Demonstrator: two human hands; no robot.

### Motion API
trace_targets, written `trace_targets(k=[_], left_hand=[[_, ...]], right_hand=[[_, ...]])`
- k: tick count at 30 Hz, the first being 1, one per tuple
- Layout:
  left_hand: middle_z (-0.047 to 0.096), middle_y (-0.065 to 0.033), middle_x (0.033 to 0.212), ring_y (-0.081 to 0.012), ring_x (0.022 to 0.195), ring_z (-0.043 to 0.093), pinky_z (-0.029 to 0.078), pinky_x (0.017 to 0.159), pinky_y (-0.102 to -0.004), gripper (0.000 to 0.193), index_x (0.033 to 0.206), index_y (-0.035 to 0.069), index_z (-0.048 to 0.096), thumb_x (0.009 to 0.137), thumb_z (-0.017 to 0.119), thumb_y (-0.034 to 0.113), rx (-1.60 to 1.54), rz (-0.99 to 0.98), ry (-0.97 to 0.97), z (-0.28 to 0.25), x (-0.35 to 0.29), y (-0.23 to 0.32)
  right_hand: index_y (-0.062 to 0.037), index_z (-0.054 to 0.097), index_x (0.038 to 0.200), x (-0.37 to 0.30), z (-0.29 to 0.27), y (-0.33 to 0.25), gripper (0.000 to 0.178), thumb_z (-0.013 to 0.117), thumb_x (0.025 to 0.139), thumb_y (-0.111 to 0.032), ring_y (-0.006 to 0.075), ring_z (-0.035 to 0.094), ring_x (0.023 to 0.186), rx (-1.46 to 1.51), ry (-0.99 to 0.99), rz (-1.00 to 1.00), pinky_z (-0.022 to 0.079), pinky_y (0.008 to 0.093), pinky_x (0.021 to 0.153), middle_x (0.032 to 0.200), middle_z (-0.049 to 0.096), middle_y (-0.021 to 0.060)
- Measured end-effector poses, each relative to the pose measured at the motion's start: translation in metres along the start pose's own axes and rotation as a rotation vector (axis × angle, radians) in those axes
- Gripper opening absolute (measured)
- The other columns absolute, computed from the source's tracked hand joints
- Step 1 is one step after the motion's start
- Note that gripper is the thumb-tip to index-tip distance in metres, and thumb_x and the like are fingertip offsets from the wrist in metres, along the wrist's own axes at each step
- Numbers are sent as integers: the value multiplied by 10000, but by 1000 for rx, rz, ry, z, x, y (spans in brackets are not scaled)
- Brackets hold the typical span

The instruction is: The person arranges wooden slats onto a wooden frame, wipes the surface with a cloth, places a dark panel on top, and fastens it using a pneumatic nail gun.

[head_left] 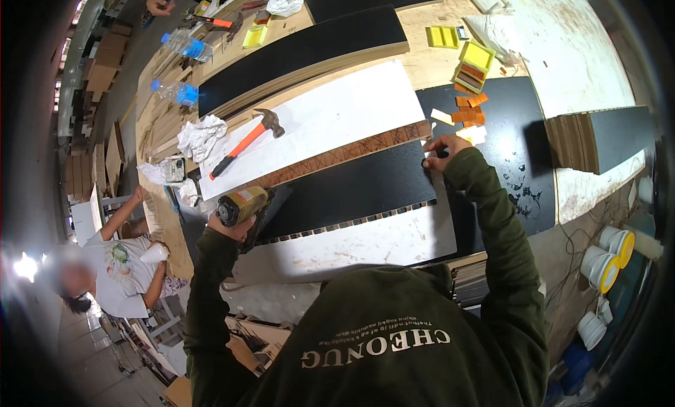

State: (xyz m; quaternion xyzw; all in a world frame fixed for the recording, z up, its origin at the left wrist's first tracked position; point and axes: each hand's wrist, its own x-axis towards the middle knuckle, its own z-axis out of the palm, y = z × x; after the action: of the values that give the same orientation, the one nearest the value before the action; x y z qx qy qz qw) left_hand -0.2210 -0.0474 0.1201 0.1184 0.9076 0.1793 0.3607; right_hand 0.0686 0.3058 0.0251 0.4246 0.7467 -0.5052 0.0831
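My left hand (235,227) is wrapped round a nail gun (246,204) with a dark round cap and a yellowish body, at the left end of a black panel (351,185). A brown patterned strip (344,152) runs along the panel's far side, and a row of small blocks shows along its near edge. At the panel's right end my right hand (448,154) has its fingers pinched together by the corner; what they hold is too small to make out. Beyond the strip, a claw hammer (242,145) with an orange and black handle lies on a white board (330,111).
Stacked black panels (302,59) lie farther back. Orange pieces (470,111) and yellow boxes (474,62) sit at the right. Two water bottles (186,47) and crumpled white cloth (200,136) are at the left. A person (119,266) sits at the left; another person's hand (160,4) shows at the top.
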Motion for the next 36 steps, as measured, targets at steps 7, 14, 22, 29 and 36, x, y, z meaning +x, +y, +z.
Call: trace_targets(k=[7, 14, 22, 29, 36], left_hand=[[574, -23, 565, -93, 433, 526, 442, 414, -240, 302, 882, 8, 602, 697, 720, 215, 26, 6, -55, 11, 5, 14], [572, -23, 572, -91, 432, 518, 427, 411, -243, 320, 907, -5, 598, 701, 718, 209, 107, 4, -54, 14, 10, 16], [586, -23, 617, -88, 457, 516, 426, 429, -244, 347, 956, 3, 604, 695, 721, 200, -10, 94, -68, 21, -6, 43], [582, -19, 610, -93, 455, 518, 424, 421, -245, 358, 968, 12, 600, 694, 724, 205, 47, 147, -76, 24, 5, 35], [584, -21, 631, -87, 467, 515, 421, 429, -237, 357, 971, 11, 589, 694, 729, 186, -9, 95, -107, 25, -10, 59]], right_hand=[[-78, 641, 944, 3, 0, 6, 377, 804, 651, -250, 169, 580, 803, -22, 14, -27, 488, 291, 736, 856, 615, 50], [-84, 645, 945, 1, -2, 4, 343, 785, 674, -242, 169, 581, 786, -2, -6, -35, 487, 294, 736, 846, 604, 51], [-82, 643, 945, 5, 1, 8, 373, 806, 652, -244, 178, 584, 804, 60, -26, -1, 491, 307, 739, 853, 604, 56], [-89, 639, 937, 7, 2, 13, 380, 816, 639, -247, 181, 589, 813, 73, -35, -24, 483, 297, 761, 875, 619, 58], [-43, 625, 970, 10, 3, 16, 410, 804, 648, -223, 205, 594, 876, 95, -73, -13, 471, 304, 788, 917, 627, 86]])
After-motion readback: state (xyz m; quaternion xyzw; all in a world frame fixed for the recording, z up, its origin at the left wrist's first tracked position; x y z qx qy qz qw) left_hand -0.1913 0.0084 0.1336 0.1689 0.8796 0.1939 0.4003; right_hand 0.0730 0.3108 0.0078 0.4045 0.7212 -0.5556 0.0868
